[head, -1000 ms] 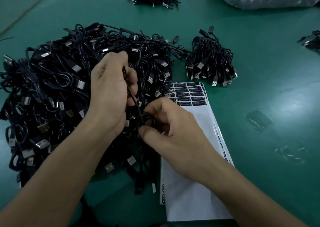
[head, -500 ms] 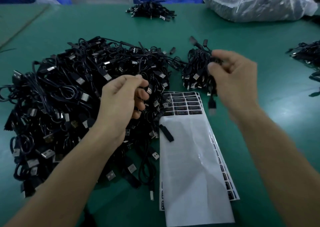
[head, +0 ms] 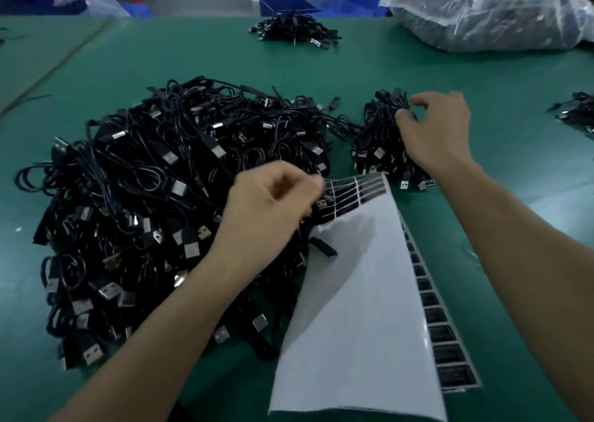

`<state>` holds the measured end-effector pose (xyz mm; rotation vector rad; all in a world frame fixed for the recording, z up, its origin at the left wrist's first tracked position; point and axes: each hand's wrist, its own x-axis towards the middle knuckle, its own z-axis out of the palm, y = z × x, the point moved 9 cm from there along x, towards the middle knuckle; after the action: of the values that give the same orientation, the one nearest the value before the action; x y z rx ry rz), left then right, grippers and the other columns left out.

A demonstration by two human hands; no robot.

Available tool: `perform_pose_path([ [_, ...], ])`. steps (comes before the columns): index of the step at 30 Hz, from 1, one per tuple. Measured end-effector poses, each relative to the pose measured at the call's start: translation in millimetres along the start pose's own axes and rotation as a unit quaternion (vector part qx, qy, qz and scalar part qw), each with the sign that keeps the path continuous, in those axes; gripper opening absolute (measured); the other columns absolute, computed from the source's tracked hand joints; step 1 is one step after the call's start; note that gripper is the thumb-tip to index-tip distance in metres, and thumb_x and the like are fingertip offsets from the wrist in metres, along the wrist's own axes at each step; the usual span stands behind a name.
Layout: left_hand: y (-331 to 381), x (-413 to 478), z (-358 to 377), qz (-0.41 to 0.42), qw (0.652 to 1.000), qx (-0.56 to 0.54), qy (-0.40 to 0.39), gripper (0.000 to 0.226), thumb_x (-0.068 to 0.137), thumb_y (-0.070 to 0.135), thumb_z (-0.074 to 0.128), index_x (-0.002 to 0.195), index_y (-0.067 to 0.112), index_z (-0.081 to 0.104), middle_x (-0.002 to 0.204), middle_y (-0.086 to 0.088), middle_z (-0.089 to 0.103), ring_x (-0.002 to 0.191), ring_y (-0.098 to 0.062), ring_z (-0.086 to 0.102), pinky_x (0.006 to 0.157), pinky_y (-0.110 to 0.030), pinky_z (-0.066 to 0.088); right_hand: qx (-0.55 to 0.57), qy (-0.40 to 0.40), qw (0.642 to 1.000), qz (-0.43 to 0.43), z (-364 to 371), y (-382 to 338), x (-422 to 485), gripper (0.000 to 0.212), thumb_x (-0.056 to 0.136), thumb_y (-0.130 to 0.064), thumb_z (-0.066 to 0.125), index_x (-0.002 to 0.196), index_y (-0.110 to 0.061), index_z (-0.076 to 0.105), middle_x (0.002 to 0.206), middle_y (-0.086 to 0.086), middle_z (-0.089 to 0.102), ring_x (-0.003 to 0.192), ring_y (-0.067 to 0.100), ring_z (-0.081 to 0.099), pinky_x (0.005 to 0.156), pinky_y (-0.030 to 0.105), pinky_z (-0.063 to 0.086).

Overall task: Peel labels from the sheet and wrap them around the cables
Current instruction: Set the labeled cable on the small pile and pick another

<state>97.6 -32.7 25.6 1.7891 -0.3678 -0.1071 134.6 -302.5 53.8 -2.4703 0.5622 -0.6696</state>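
Note:
A big heap of black USB cables covers the left of the green table. A smaller pile of cables lies to its right. My right hand rests on that small pile's right side, thumb and fingers spread and touching the cables. A white label sheet lies in front, with rows of black labels at its far end. My left hand hovers with curled fingers, its fingertips at the sheet's far left corner; motion blur hides any label between them. A loose cable end lies on the sheet's left edge.
A second label sheet peeks out under the first on the right. Another cable pile sits far back, a clear plastic bag of cables at back right, more cables at the right edge. Blue bins stand behind the table.
My right hand carried a cable from the big heap to the small pile and lowered onto it. My left hand moved right, from the heap to the label sheet's corner.

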Motion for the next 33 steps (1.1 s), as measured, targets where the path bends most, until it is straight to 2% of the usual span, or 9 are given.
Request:
perform_pose_path([
  [3, 4, -11, 27, 0.072, 0.96, 0.248, -0.106, 0.041, 0.072, 0.075, 0.063, 0.102, 0.048, 0.066, 0.08, 0.024, 0.065, 0.069, 0.005, 0.058, 0.06, -0.027, 0.048, -0.03, -0.002, 0.999, -0.017, -1, -3, -7, 0.039, 0.096, -0.032, 0.054, 0.122, -0.006, 0.068, 0.135, 0.016, 0.06, 0.128, 0.036, 0.049, 0.109, 0.04, 0.039],
  [6, -5, -18, 45, 0.099, 0.855, 0.482, -0.164, 0.075, 0.058, 0.096, 0.043, 0.124, 0.06, 0.046, 0.095, 0.023, 0.046, 0.091, 0.0, 0.04, 0.062, -0.029, 0.031, -0.026, 0.029, 0.999, -0.019, -14, -7, -13, 0.047, 0.096, -0.034, 0.056, 0.137, -0.011, 0.058, 0.142, 0.012, 0.053, 0.132, 0.033, 0.045, 0.11, 0.037, 0.033],
  [10, -15, -22, 54, 0.109, 0.793, 0.569, -0.187, 0.093, 0.06, 0.099, 0.034, 0.14, 0.052, 0.039, 0.101, 0.015, 0.032, 0.095, -0.007, 0.025, 0.061, -0.031, 0.025, 0.034, 0.052, 0.995, -0.081, -34, -31, -39, 0.026, 0.092, -0.028, 0.058, 0.111, -0.019, 0.073, 0.101, -0.005, 0.066, 0.105, 0.021, 0.061, 0.096, 0.03, 0.041],
  [12, -14, -24, 55, 0.107, 0.79, 0.575, -0.184, 0.093, 0.06, 0.097, 0.028, 0.137, 0.047, 0.044, 0.097, 0.012, 0.027, 0.091, -0.008, 0.021, 0.062, -0.032, 0.026, 0.082, 0.023, 0.992, -0.097, -33, -37, -58, 0.015, 0.091, -0.023, 0.061, 0.093, -0.023, 0.075, 0.076, -0.022, 0.064, 0.081, 0.001, 0.064, 0.082, 0.015, 0.046],
  [15, -12, -25, 55, 0.095, 0.785, 0.587, -0.176, 0.094, 0.058, 0.094, 0.021, 0.13, 0.041, 0.051, 0.092, 0.011, 0.022, 0.09, -0.009, 0.018, 0.066, -0.033, 0.028, 0.101, -0.08, 0.986, -0.102, -9, -39, -87, 0.016, 0.092, -0.019, 0.064, 0.084, -0.029, 0.073, 0.072, -0.026, 0.064, 0.074, -0.014, 0.06, 0.066, -0.002, 0.039],
  [19, -11, -25, 53, 0.083, 0.776, 0.6, -0.175, 0.091, 0.06, 0.093, 0.021, 0.121, 0.034, 0.056, 0.095, 0.009, 0.027, 0.093, -0.011, 0.02, 0.07, -0.031, 0.032, 0.119, -0.156, 0.976, -0.09, 18, -42, -112, 0.019, 0.093, -0.02, 0.064, 0.08, -0.032, 0.07, 0.071, -0.022, 0.067, 0.077, -0.008, 0.061, 0.063, 0.0, 0.04],
  [26, -11, -24, 49, 0.084, 0.786, 0.593, -0.153, 0.071, 0.068, 0.086, 0.035, 0.11, 0.034, 0.06, 0.103, 0.011, 0.039, 0.092, -0.01, 0.022, 0.076, -0.03, 0.032, 0.168, -0.201, 0.962, -0.079, 47, -69, -110, 0.009, 0.094, -0.021, 0.066, 0.101, -0.025, 0.07, 0.085, -0.015, 0.068, 0.084, -0.005, 0.059, 0.068, 0.003, 0.044],
  [30, -5, -21, 45, 0.091, 0.824, 0.541, -0.144, 0.049, 0.079, 0.075, 0.047, 0.105, 0.036, 0.062, 0.1, 0.015, 0.045, 0.092, -0.007, 0.032, 0.062, -0.029, 0.032, 0.195, -0.165, 0.966, -0.034, 50, -64, -102, 0.01, 0.093, -0.021, 0.066, 0.102, -0.022, 0.071, 0.083, -0.015, 0.067, 0.08, -0.002, 0.062, 0.066, 0.001, 0.042],
  [33, 6, -16, 37, 0.089, 0.867, 0.475, -0.118, 0.042, 0.075, 0.073, 0.053, 0.093, 0.036, 0.063, 0.089, 0.017, 0.054, 0.079, -0.004, 0.051, 0.056, -0.029, 0.042, 0.198, -0.129, 0.97, -0.047, 51, -76, -103, 0.009, 0.094, -0.024, 0.066, 0.099, -0.021, 0.072, 0.083, -0.014, 0.066, 0.084, 0.002, 0.062, 0.072, 0.009, 0.046],
])
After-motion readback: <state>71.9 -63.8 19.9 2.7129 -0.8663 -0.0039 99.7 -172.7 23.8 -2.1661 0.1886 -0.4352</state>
